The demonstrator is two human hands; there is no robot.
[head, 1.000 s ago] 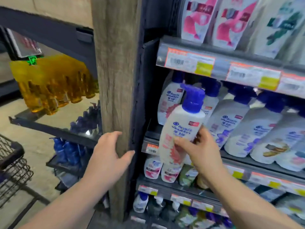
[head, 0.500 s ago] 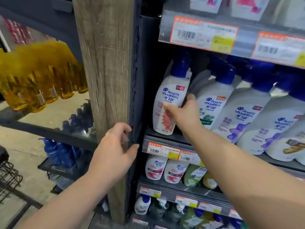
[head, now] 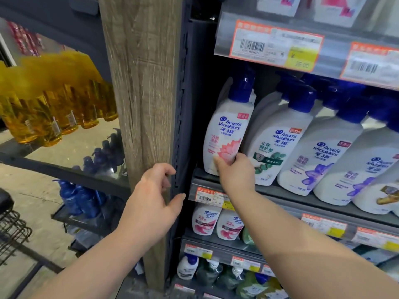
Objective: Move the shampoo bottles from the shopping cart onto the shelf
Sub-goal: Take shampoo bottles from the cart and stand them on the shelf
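Observation:
A white shampoo bottle [head: 226,130] with a blue pump and a pink flower label stands upright at the left end of the middle shelf [head: 287,194]. My right hand [head: 234,171] grips its lower part, thumb on the front and fingers behind. Beside it on the right stand several more white shampoo bottles [head: 280,147] with blue pumps. My left hand [head: 151,203] rests on the edge of the wooden post [head: 142,104], fingers curled around it, holding nothing else. A corner of the black wire shopping cart [head: 11,225] shows at the lower left.
Price tags [head: 276,45] line the shelf fronts. Smaller pink-labelled bottles [head: 216,223] fill the lower shelves. Left of the post, a glass shelf carries yellow bottles [head: 49,104], with blue bottles [head: 79,199] below it.
My right hand carried the pink-flower bottle from in front of the shelf into the left end of the row and set it upright. My left hand stayed on the post.

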